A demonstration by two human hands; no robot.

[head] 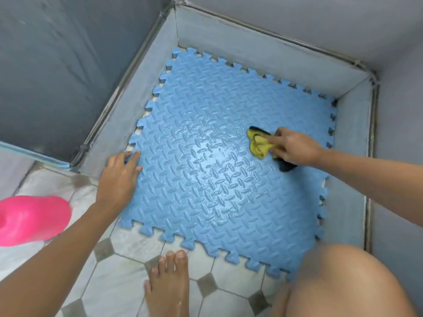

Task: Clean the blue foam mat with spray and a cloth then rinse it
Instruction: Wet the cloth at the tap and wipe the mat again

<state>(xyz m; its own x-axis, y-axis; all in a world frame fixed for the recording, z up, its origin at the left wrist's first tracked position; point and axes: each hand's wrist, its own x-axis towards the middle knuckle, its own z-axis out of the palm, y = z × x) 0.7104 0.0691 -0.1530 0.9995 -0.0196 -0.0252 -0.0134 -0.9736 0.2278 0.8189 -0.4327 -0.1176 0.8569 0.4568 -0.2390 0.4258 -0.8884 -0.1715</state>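
The blue foam mat [217, 191] with a tread pattern and jigsaw edges lies flat on the floor in a corner, its middle wet and shiny. My right hand [294, 146] presses a crumpled yellow and dark cloth [259, 144] onto the mat's right part, fingers gripping it. At the mat's left edge my left hand [121, 177] lies flat with its fingers spread, holding nothing. No spray bottle is in view.
Grey walls with a low grey skirting [263, 53] close the corner behind and to the right of the mat. A pink plastic object [29, 219] sits on the tiled floor [128, 266] at the left. A bare foot [168, 287] and a knee [343, 282] are at the mat's near edge.
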